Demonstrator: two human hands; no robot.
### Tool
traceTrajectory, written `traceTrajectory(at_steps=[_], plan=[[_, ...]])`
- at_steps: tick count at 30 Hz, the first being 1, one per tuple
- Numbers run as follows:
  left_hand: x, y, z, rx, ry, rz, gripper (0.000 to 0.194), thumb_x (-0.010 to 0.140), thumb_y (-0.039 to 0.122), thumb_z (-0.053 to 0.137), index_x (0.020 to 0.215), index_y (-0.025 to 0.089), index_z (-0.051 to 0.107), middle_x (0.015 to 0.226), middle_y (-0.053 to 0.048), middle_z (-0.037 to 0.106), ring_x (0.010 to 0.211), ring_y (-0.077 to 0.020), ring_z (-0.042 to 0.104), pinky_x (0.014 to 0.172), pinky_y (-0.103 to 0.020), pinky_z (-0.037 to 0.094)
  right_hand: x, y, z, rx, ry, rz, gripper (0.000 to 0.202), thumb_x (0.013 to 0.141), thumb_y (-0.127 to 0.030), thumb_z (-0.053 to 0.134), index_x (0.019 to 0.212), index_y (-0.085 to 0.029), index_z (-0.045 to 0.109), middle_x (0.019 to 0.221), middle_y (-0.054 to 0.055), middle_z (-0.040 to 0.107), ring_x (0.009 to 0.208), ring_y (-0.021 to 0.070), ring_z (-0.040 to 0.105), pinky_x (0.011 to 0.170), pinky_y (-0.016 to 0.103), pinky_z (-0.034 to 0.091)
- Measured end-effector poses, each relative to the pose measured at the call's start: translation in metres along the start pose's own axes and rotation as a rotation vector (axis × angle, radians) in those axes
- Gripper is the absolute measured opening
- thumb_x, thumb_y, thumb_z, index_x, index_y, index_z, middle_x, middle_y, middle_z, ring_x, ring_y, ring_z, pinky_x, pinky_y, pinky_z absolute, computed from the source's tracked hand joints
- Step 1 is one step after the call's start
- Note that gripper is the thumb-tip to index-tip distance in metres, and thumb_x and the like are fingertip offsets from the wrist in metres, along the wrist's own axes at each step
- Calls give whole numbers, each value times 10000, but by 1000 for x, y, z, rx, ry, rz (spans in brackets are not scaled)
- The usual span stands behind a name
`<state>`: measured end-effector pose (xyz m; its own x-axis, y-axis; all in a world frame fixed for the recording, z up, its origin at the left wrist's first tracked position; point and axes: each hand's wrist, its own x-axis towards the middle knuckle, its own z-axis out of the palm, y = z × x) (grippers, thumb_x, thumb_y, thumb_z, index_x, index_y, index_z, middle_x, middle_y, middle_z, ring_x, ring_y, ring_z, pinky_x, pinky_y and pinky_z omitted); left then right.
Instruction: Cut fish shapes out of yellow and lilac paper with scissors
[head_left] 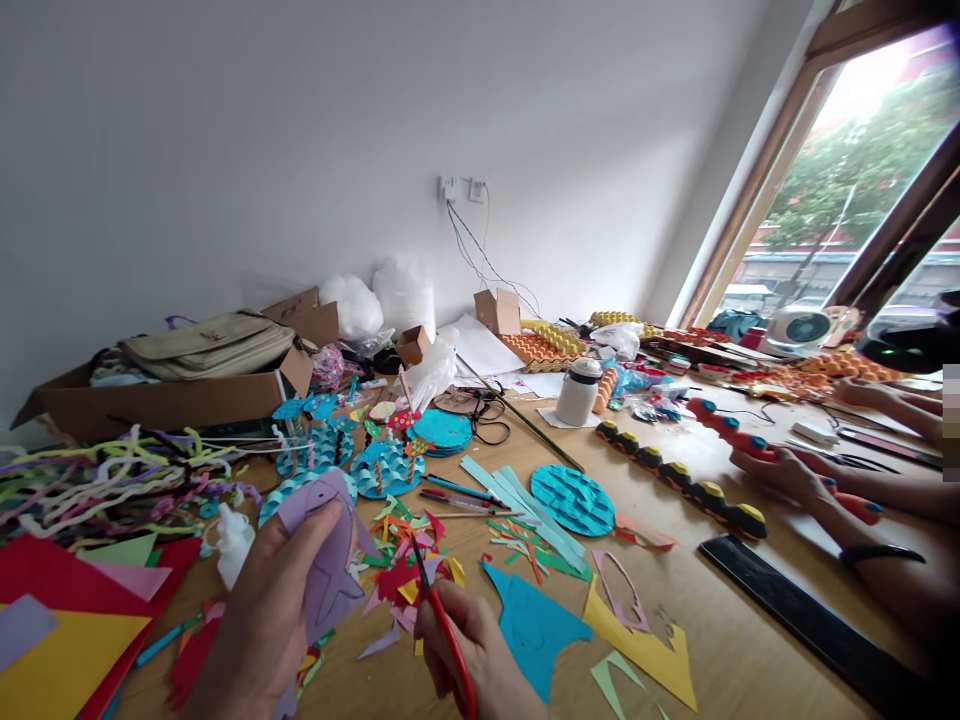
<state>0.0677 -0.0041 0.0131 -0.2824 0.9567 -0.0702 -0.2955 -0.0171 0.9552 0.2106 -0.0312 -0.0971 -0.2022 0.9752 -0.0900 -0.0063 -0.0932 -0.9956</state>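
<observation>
My left hand (274, 590) is closed on a piece of purple paper (330, 560) that has a fish outline drawn on it, part of its edge cut. Red-handled scissors (452, 650) are gripped in my right hand (480, 640), their dark blades pointing up and away, a little apart from the paper. Beneath both hands lies a heap of colourful paper scraps (409, 565). A blue paper offcut (529, 620) rests just right of my right hand, and a yellow offcut (645, 645) lies past it.
Coloured paper sheets (90, 640) and a white glue bottle (234, 540) are at left, near pipe cleaners (112, 480). Beyond stand blue paper crafts (386, 470), a blue disc (571, 500) and a white jar (577, 392). At right, another person's hands (795, 480) hold a red egg-carton strip (735, 435).
</observation>
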Motion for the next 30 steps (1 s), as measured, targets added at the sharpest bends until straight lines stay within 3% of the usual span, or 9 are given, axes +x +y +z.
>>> traceTrajectory(at_steps=[3,6,13,16,20,24,27,30], plan=[[0,-4,-1,-9,-63,-62,195,487,280,728,509,191,556,405,54,528,375,-100,462,368,-200,376,-3,11,-5,-186,53,-190,510,809,-648,365,584,-191,370,426,-63,331,391,66,320,387,191,217],[-1,-8,-1,-28,-49,-71,199,499,294,728,533,188,563,411,61,531,377,-88,453,357,-179,353,-5,15,-8,-359,49,-331,458,875,-542,341,587,-187,341,489,-50,329,458,75,307,436,205,215],[-3,-10,1,-32,-57,-55,232,480,315,744,547,182,566,423,66,542,375,-75,438,357,-166,338,-7,12,-8,-533,3,-529,366,889,-447,347,631,-187,335,536,-46,337,490,85,293,465,208,201],[-4,-11,1,-35,-67,-63,234,471,312,749,536,180,568,420,64,545,379,-80,447,366,-173,351,-5,15,-8,-534,-1,-496,397,877,-486,375,622,-186,328,533,-47,335,493,84,291,466,206,198],[-3,-10,0,-63,-75,-84,228,475,297,760,573,179,591,422,65,569,382,-87,470,373,-173,360,-4,16,-11,-364,40,-318,474,847,-606,361,614,-194,334,524,-44,344,485,87,316,455,209,227],[-4,-6,-2,-107,-77,-100,232,489,271,767,646,186,619,448,69,596,420,-99,520,398,-169,386,-11,-6,-15,-138,105,-193,496,825,-652,355,645,-191,380,522,-40,380,476,88,353,457,207,275],[-5,-5,-4,-97,-71,-122,257,499,278,766,704,198,633,456,64,609,415,-112,532,389,-180,394,-20,-39,-16,-106,-18,-185,497,809,-653,375,625,-191,373,508,-48,359,466,83,351,443,194,280],[-4,-4,-6,-45,-170,-76,181,580,303,731,673,191,625,461,38,616,422,-121,532,415,-199,417,-25,-72,-15,-284,-223,-120,373,852,-475,428,631,-174,429,532,-40,386,483,77,363,438,182,268]])
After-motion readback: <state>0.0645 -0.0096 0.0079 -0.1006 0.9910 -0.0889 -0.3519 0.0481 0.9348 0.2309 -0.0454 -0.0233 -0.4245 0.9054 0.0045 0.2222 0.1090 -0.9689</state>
